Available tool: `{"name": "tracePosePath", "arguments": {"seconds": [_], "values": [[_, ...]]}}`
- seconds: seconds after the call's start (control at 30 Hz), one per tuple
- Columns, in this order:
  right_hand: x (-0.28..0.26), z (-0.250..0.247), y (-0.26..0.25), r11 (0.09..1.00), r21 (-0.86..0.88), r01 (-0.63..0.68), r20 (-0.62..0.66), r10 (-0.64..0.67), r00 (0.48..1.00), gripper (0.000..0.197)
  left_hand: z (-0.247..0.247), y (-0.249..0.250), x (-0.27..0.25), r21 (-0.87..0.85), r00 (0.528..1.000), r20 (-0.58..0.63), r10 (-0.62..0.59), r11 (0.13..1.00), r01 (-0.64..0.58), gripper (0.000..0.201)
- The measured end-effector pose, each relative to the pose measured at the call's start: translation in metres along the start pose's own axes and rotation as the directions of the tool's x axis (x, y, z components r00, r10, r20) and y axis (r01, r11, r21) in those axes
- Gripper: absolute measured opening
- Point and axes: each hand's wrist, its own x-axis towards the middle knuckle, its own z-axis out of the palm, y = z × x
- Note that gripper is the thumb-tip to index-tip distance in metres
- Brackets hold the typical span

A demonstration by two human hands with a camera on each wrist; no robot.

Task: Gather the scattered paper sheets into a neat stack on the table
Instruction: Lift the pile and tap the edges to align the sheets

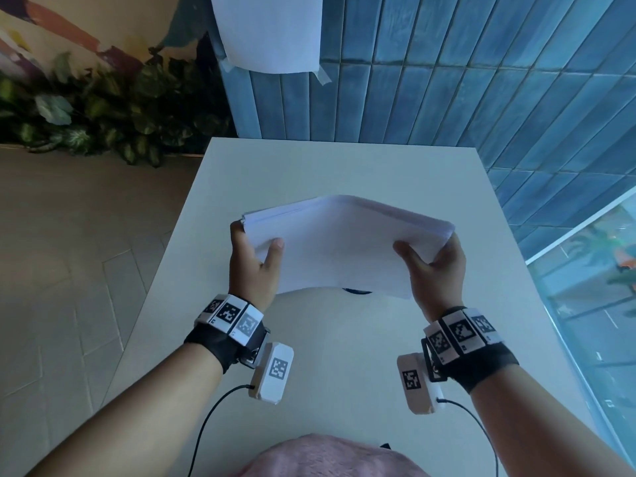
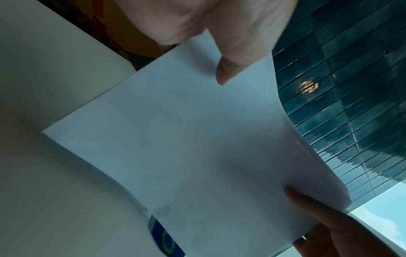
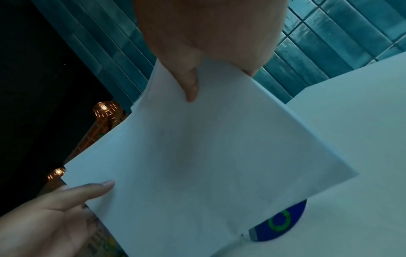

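A stack of white paper sheets (image 1: 344,242) is held up above the white table (image 1: 344,356), bowed upward in the middle. My left hand (image 1: 253,256) grips its left end, thumb on top and fingers underneath. My right hand (image 1: 432,261) grips the right end the same way. In the left wrist view the paper stack (image 2: 197,156) fills the frame with my left thumb (image 2: 228,73) pressed on it. The right wrist view shows the paper stack (image 3: 197,165) pinched under my right thumb (image 3: 191,87). The undersides of both hands are hidden by the sheets.
A dark blue round sticker (image 1: 358,290) with a green ring lies on the table under the stack's near edge; the sticker (image 3: 281,224) shows in the right wrist view too. A blue tiled wall (image 1: 447,80) stands behind, a sheet (image 1: 272,29) taped to it. Plants (image 1: 103,108) are at left.
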Motion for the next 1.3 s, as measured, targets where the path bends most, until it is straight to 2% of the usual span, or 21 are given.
{"name": "tracePosePath", "arguments": {"seconds": [0.07,0.13,0.2,0.27,0.33,0.43,0.6,0.73,0.8,1.0,1.2,1.3], "values": [[-0.002,0.001,0.007,1.000,0.004,-0.027,-0.001,0.027,1.000,0.054,-0.001,-0.007,0.000,0.014,1.000,0.020,-0.023,1.000,0.023,0.049],[-0.005,0.000,0.014,0.994,-0.001,-0.107,0.031,0.107,0.994,0.061,-0.001,-0.016,-0.002,0.041,0.994,0.056,-0.090,0.995,0.088,0.056],[-0.008,0.000,0.023,0.983,-0.001,-0.183,0.072,0.183,0.980,0.048,0.001,-0.022,-0.005,0.080,0.981,0.084,-0.172,0.983,0.166,0.059],[-0.008,0.001,0.026,0.981,-0.041,-0.187,0.090,0.190,0.978,0.032,0.002,-0.021,-0.005,0.132,0.978,0.065,-0.196,0.974,0.186,0.050],[-0.007,0.001,0.026,0.988,-0.061,-0.142,0.104,0.148,0.984,0.024,0.002,-0.019,-0.003,0.110,0.986,0.045,-0.160,0.982,0.154,0.047],[-0.007,0.001,0.021,0.994,-0.054,-0.099,0.104,0.104,0.989,0.025,-0.002,-0.014,-0.001,0.053,0.992,0.034,-0.123,0.991,0.121,0.049],[-0.010,-0.005,0.023,0.987,0.053,-0.154,0.064,0.150,0.987,0.053,-0.007,-0.012,-0.005,0.029,0.990,0.040,-0.132,0.991,0.131,0.049],[0.004,-0.010,0.012,0.993,0.007,-0.118,0.094,0.117,0.989,0.039,-0.009,-0.004,0.003,0.026,0.999,0.039,-0.035,0.999,0.034,0.050],[0.006,-0.009,0.009,0.994,0.011,-0.110,0.101,0.108,0.989,0.034,-0.007,0.000,0.005,-0.007,0.998,0.043,-0.043,0.999,0.044,0.046],[0.003,0.003,0.003,0.993,0.065,-0.097,0.007,0.097,0.995,0.029,0.006,0.008,0.003,0.006,0.999,-0.015,0.028,1.000,-0.028,0.028],[0.005,0.005,-0.004,0.991,0.109,-0.079,-0.039,0.084,0.996,0.029,-0.001,0.017,0.010,-0.044,0.997,-0.056,0.060,0.997,-0.063,0.030],[0.001,0.004,0.008,0.986,0.077,-0.148,-0.004,0.149,0.989,0.045,-0.003,0.007,0.009,-0.047,0.999,-0.031,-0.012,0.999,0.010,0.035]]}}
